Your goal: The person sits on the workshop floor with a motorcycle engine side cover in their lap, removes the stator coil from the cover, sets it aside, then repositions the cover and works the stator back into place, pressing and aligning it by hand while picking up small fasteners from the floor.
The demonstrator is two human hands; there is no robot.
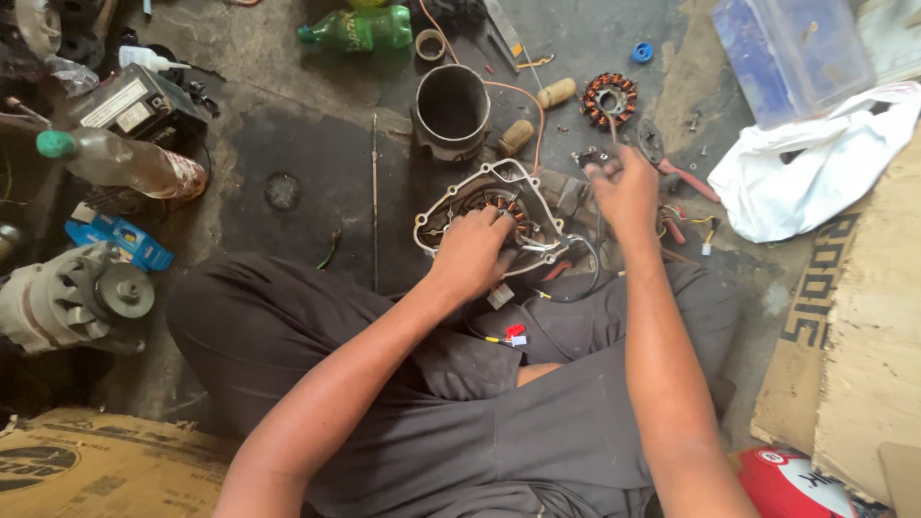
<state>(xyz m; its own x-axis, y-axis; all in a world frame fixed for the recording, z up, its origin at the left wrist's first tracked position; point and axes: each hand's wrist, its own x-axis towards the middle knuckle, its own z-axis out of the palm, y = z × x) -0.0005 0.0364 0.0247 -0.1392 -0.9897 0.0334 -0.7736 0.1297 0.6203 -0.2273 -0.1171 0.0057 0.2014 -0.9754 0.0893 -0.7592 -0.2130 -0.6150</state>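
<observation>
Head view is showing the left hand (472,251) pressing down on the grey metal engine cover with copper-wound stator (489,219), lying on the concrete floor (317,163) before the crossed legs. The right hand (625,187) is pinching a thin wire (611,125), fingers narrow. If that pull is going sideways, the wire is risking snapping or the cover skidding under a loosening palm.
</observation>
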